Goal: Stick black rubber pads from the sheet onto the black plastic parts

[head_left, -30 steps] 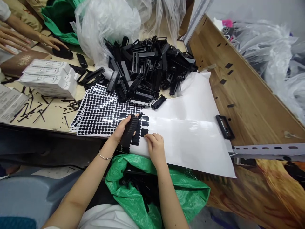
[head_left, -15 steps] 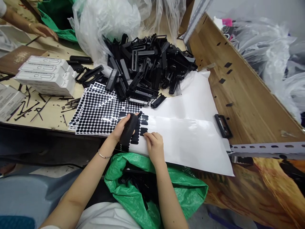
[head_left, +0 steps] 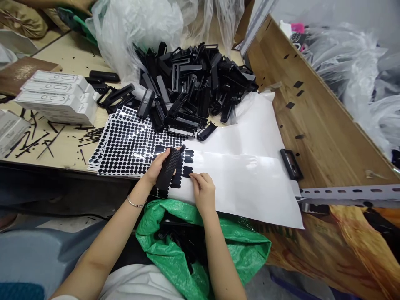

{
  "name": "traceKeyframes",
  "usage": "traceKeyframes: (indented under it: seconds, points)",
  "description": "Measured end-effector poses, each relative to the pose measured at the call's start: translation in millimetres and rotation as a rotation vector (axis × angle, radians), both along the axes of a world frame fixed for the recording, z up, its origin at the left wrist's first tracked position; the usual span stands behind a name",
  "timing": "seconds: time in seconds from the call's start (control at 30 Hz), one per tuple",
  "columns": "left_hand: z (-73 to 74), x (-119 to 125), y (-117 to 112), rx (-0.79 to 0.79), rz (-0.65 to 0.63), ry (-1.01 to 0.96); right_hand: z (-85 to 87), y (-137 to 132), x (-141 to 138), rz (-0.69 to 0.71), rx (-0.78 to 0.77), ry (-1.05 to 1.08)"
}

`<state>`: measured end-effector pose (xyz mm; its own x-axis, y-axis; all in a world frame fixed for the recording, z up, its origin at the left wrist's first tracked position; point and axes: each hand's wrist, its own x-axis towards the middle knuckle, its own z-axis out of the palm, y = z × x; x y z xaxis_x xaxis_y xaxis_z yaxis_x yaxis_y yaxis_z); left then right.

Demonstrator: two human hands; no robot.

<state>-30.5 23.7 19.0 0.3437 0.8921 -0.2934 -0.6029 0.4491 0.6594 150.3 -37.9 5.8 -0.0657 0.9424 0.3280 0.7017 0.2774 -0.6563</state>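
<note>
My left hand (head_left: 156, 168) is closed round a long black plastic case (head_left: 168, 170) with a ribbed, carbon-like surface, held tilted above the sheets. Thumb and fingertips of my right hand (head_left: 203, 187) are pinched at the edge of a black oblong sticker (head_left: 187, 172) on the white backing sheet (head_left: 237, 179). More black oblong stickers (head_left: 176, 180) lie in a column partly hidden by the case. To the left are stacked sheets of round black stickers (head_left: 125, 146). Behind my hands rises a heap of black plastic parts (head_left: 193, 83).
An open green sack (head_left: 243, 254) with black parts inside sits below the table edge. White boxes (head_left: 56, 98) and thin black strips (head_left: 34, 137) lie at left. A wooden board (head_left: 318, 100) walls the right side, with a black frame (head_left: 291, 163) against it. Clear plastic bags (head_left: 137, 29) stand behind.
Another person's hand at the upper left has moved up and away, and the green bag there has shifted. My hands have barely moved; the view has shifted slightly.
</note>
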Motion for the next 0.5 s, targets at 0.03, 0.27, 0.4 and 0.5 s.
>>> traceKeyframes:
  seconds: [0.03,0.27,0.4,0.5]
  points:
    - [0.4,0.0,0.0,-0.005,0.003,-0.002,-0.1,0.1,0.5,-0.006,0.001,0.025]
    - [-0.4,-0.2,-0.5,-0.015,0.008,0.002,-2.0,-1.9,3.0,0.015,0.01,0.025]
    - [-2.3,-0.3,-0.2,0.008,0.005,0.011,-4.2,-3.0,1.0,-0.003,0.023,-0.001]
    - [-2.3,-0.6,-0.2,0.02,-0.001,0.021,-5.1,-3.0,-0.3,-0.024,0.034,-0.013]
